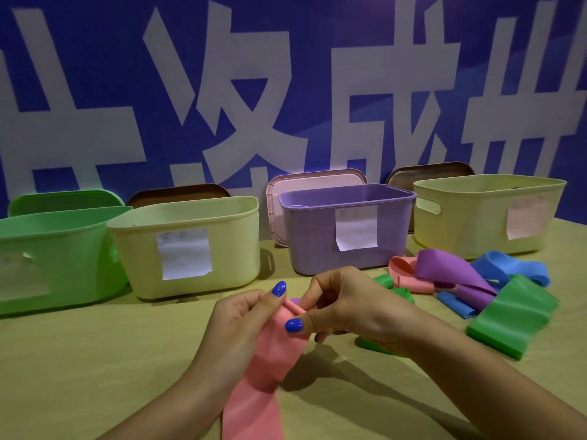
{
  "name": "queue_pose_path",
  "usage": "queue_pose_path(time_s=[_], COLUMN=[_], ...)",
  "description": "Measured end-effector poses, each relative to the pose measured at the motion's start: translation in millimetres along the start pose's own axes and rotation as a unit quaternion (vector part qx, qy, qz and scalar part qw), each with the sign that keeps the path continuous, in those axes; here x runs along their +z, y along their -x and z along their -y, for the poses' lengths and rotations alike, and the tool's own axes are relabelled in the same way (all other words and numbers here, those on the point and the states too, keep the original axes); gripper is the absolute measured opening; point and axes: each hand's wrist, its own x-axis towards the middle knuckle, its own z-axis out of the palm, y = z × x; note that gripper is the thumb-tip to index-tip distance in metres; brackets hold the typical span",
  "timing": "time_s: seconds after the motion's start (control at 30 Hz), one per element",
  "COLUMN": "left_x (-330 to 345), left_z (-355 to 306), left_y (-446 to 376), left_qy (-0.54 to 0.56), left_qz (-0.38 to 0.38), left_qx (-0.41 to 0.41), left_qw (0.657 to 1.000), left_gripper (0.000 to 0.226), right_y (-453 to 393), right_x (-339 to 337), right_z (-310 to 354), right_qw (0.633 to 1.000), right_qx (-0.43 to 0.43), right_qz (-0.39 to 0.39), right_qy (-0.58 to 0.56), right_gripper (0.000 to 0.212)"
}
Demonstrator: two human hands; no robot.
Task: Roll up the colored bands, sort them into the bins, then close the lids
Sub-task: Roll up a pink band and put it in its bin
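Pink band (259, 404): held above the table (95, 360) in front of the person, its far end pinched and folded over between both hands, the rest hanging down toward the lower edge of view. Left hand (241, 322) grips the band's upper end from the left, thumb on top. Right hand (343, 306) pinches the folded tip from the right, thumb pressed on the pink surface. The roll appears only just begun; most of the length is unrolled.

Four open bins stand in a row at the back: green bin (63, 249), cream bin (190, 246), purple bin (346, 227) and a second cream bin (482, 211), each with a paper label. Lids lean behind them, among them a pink lid (314, 182) behind the purple bin. A loose pile of bands (476, 281) in green, blue, purple and pink lies to the right, near the right forearm.

Risks, as judged: the first turn is small and the material looks slick and springy, so a slackened pinch could let it unwind. Uneven thumb pressure may skew the roll into a cone. The labels are illegible here, so the correct bin cannot be confirmed.
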Motion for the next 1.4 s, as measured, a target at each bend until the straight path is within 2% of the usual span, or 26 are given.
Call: queue_pose_path(time_s=[0.13, 0.27, 0.4, 0.67, 0.8, 1.07, 1.23, 1.4], left_x=[0.9, 1.0, -0.9, -2.0, -2.5, -1.9, -3.9, -6.2], left_z=[-3.7, -3.5, -0.9, 2.9, 3.4, -0.7, 0.7, 1.7], left_y=[0.6, 0.9, -0.9, -2.5, -1.0, 0.7, -1.3, -3.2], left_qy=[-0.017, -0.020, -0.003, -0.021, -0.012, 0.019, 0.015, -0.008], left_qz=[-0.004, -0.007, -0.026, -0.028, -0.025, 0.004, -0.012, -0.012], left_qx=[0.030, 0.022, 0.015, 0.010, -0.017, -0.050, -0.040, -0.034], left_qw=[0.999, 1.000, 1.000, 0.999, 0.999, 0.999, 0.999, 0.999], left_gripper=[0.039, 0.034, 0.035, 0.030, 0.033, 0.039, 0.045, 0.034], right_y=[1.4, -0.6, -2.7, -5.1, -4.4, -7.1, -5.0, -2.9], right_x=[0.7, -0.4, 0.4, -3.3, -2.4, -1.7, -1.3, -1.0], right_z=[2.1, -2.0, -3.3, -6.4, -5.4, -7.9, -8.1, -6.1], right_qw=[1.000, 0.999, 0.993, 0.997, 0.997, 0.994, 0.998, 0.999], right_qx=[-0.006, -0.003, 0.012, -0.003, 0.014, 0.048, 0.030, -0.004], right_qz=[-0.001, -0.020, -0.023, -0.047, -0.062, -0.083, -0.054, -0.031], right_qy=[-0.002, -0.032, -0.112, -0.067, -0.053, -0.045, -0.027, -0.032], right_gripper=[0.013, 0.012, 0.014, 0.010, 0.004, 0.012, 0.014, 0.007])
